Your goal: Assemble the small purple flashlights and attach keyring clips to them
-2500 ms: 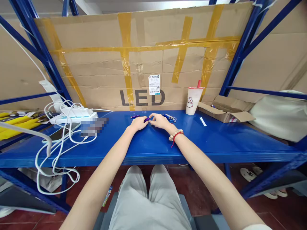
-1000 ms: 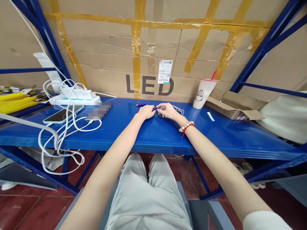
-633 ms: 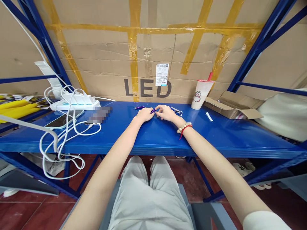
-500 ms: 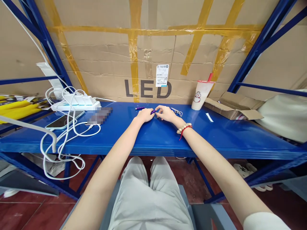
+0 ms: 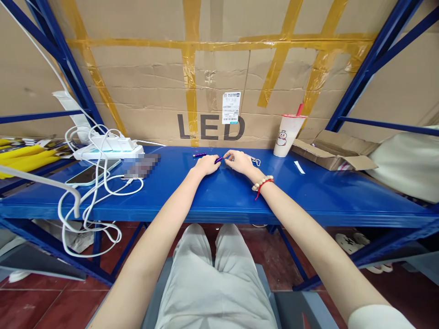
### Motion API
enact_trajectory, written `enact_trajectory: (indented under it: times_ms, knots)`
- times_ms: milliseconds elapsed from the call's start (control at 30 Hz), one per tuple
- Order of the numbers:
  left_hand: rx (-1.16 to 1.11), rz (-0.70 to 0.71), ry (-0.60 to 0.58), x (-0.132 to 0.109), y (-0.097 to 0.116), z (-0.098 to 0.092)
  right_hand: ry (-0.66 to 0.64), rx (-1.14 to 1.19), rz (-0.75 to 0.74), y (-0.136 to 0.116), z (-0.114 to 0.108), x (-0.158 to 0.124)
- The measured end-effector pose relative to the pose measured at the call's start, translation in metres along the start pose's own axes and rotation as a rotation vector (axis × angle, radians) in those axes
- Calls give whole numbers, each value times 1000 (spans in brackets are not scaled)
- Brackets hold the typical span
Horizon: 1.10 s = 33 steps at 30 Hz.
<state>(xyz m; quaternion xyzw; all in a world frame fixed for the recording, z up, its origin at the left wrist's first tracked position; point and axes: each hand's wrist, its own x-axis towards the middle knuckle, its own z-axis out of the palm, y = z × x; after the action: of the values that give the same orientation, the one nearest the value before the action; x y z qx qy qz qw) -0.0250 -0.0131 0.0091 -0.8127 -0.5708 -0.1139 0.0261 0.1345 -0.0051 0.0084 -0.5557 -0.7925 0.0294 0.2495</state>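
Observation:
Both my hands rest at the back middle of the blue shelf (image 5: 219,201). My left hand (image 5: 205,165) is closed on a small purple pen-like piece (image 5: 218,160) whose tip sticks out to the right. My right hand (image 5: 239,161), with a bead bracelet and red string at the wrist, pinches at the same piece from the other side. A second purple stick (image 5: 199,155) lies just behind my left hand. A small metal clip with a ring (image 5: 255,160) lies right of my right hand.
A white power strip (image 5: 108,148) with chargers and looping white cables (image 5: 91,201) sits at the left, beside a phone (image 5: 91,172). A drink cup with a red straw (image 5: 286,135) and an open cardboard box (image 5: 334,153) stand at the right. Taped cardboard marked LED (image 5: 211,127) backs the shelf.
The view has shifted slightly as my head moved. My hands stay together on the purple piece, with only small finger movements.

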Motion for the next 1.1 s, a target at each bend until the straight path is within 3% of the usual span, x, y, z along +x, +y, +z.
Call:
enact_trajectory:
  times_ms: [533,1100]
  knots:
    - [51,64,26,0,1,-2,-106,-31,10,4,2,2]
    - [90,70,38,4,6,-3,-100,-12,-11,0,-3,-2]
